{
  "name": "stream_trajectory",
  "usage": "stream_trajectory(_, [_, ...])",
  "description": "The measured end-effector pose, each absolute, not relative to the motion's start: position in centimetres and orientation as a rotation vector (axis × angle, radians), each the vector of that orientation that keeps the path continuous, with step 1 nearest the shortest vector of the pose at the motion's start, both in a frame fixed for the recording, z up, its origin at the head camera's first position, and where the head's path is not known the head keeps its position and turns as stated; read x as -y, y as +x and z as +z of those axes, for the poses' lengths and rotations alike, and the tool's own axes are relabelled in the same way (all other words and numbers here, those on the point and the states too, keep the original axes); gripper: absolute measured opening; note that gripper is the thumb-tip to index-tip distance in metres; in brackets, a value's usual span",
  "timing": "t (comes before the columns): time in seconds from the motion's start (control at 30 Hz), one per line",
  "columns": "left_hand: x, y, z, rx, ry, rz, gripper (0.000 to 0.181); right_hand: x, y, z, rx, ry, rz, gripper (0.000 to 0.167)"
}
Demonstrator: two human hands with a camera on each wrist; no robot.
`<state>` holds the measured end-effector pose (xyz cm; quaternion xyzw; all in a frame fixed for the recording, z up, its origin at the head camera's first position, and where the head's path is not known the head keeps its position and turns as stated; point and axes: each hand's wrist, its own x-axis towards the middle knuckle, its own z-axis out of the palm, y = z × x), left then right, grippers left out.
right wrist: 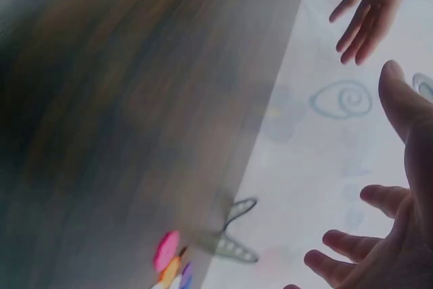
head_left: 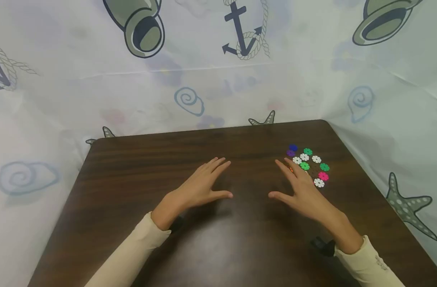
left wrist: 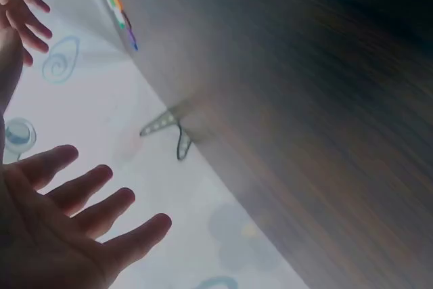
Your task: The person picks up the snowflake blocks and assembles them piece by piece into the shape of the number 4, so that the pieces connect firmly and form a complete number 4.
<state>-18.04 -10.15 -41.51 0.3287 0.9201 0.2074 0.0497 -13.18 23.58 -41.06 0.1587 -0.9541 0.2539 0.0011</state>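
Both of my hands hover over the dark wooden table, palms turned toward each other, with a gap between them. My left hand (head_left: 198, 185) has straight, spread fingers and holds nothing; the left wrist view shows its fingers (left wrist: 88, 194) bare. My right hand (head_left: 306, 195) is likewise spread and holds nothing. It is nearest to a cluster of flat, notched, flower-shaped discs, and partly hides some of them. Among them are a pink disc (head_left: 323, 176), a white disc (head_left: 319, 183), a light green disc (head_left: 304, 166), a blue disc (head_left: 293, 148) and a purple disc (head_left: 291, 153).
The brown table (head_left: 132, 167) has its far edge against a white curtain (head_left: 218, 91) printed with anchors, shells and starfish. The curtain also hangs along both sides. A dark strap piece (head_left: 324, 246) shows under the right wrist.
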Motion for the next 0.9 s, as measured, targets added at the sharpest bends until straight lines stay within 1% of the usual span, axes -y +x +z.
stream_trajectory(0.17, [7.9,-19.1,-41.5,-2.796,1.065,0.596,0.088,-25.6,-13.1,-41.6,3.013,0.384,0.775,0.098])
stream_trajectory(0.4, [4.2,-20.6,-42.0,-2.751,1.153,0.552,0.081,-28.3,-12.3,-42.6,3.026,0.251,0.819,0.093])
stream_trajectory(0.77, [-0.7,-22.5,-42.9,-2.681,1.184,0.528,0.075,-31.1,-12.6,-43.8,3.013,0.054,0.838,0.088])
stream_trajectory(0.9, [-2.7,-22.9,-43.5,-2.651,1.17,0.522,0.074,-32.0,-12.8,-44.5,3.004,-0.034,0.831,0.082])
